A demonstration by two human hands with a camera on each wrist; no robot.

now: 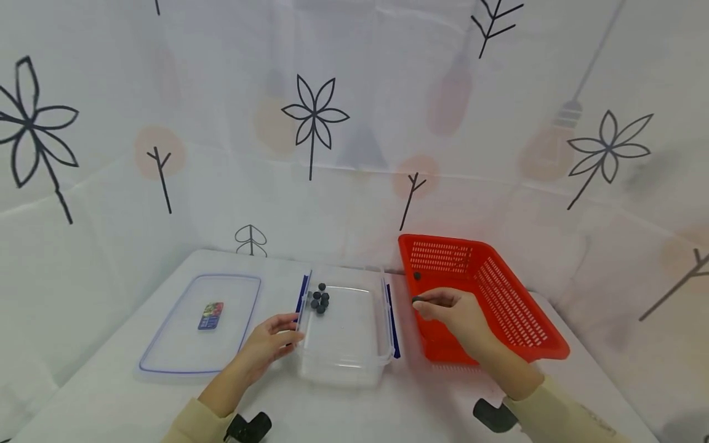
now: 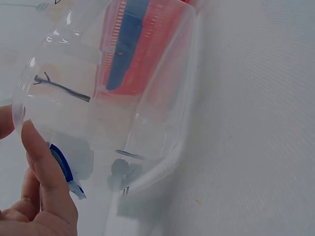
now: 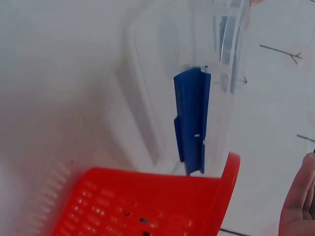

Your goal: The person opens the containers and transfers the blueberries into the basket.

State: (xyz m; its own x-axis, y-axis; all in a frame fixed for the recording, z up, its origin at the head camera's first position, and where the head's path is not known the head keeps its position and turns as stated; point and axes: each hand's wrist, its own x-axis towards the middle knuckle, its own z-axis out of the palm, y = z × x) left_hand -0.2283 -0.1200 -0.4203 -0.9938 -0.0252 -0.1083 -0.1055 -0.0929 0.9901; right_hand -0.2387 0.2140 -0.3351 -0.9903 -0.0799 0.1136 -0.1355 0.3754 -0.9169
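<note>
A clear plastic box (image 1: 343, 369) with blue side clips (image 3: 192, 118) stands in the middle of the table. Several blueberries (image 1: 320, 301) lie together toward its back left. At the box's left side, my left hand (image 1: 266, 344) holds the rim between its fingers, as the left wrist view also shows. My right hand (image 1: 456, 317) pinches one dark blueberry (image 1: 416, 299) above the left side of a red basket (image 1: 501, 283). Another blueberry (image 1: 417, 275) sits inside the basket. In the right wrist view only part of the right hand (image 3: 300, 196) shows, at the edge.
To the left, a clear lid (image 1: 172, 351) with a blue-edged seal lies flat on the white table (image 1: 111, 381), bearing a colourful label (image 1: 211, 315). The basket's raised rim stands close to the box's right clip. A patterned cloth (image 1: 354, 209) hangs behind the table.
</note>
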